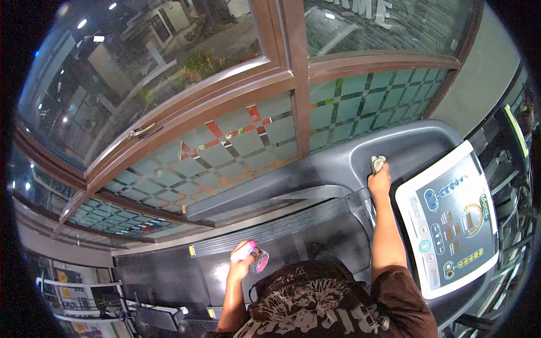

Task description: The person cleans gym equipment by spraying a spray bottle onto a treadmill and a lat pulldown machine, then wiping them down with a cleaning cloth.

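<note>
My left hand (241,263) is closed round a pink and white bottle (255,257), held over the black treadmill belt (293,236). My right hand (380,179) stretches forward with its fingers closed on a pale crumpled cloth (378,163). The cloth is at the grey treadmill side cover (414,143), just beyond the console; whether it touches the surface is hard to tell. The white console panel (414,225) with its buttons and dials is to the right of my right forearm.
Brown-framed windows (302,84) with a frosted grid pattern run along the far side, with a window handle (143,130). Other gym equipment (155,315) stands at the lower left, and more dark machines are at the right edge.
</note>
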